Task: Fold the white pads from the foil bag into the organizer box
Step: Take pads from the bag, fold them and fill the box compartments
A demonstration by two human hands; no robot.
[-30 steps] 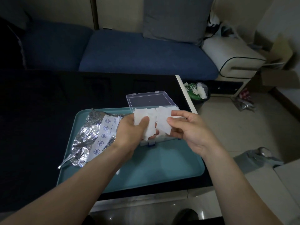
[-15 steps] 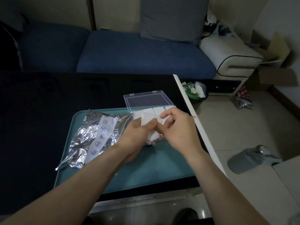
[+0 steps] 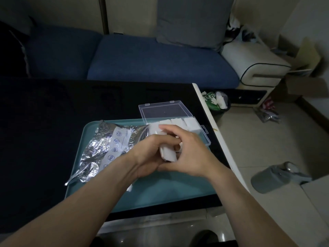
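1. Both hands now meet over the teal tray [image 3: 160, 195], closer together than a second ago, when they held the pads spread apart in front of the box.
2. The left hand [image 3: 151, 157] has its fingers curled round a white pad [image 3: 168, 154], gripping it from the left side.
3. The right hand [image 3: 190, 154] now lies over the left with its fingers bent round the same pad; half a second ago its fingertips pinched the pad's upper edge.
4. The pad looks folded into a compact wad between the two hands, where earlier it showed as wide flat sheets.
5. The box [image 3: 201, 134] sits at the tray's far right corner, its clear lid [image 3: 164, 110] lying open behind it, as before.
6. A row of white pads [image 3: 179, 123] already lies inside the box, now more in view with the hands lower.
7. The foil bag [image 3: 105, 148] lies crumpled on the tray's left side, just beside the left wrist, unmoved.
8. The tray rests on the dark surface [image 3: 44, 139].
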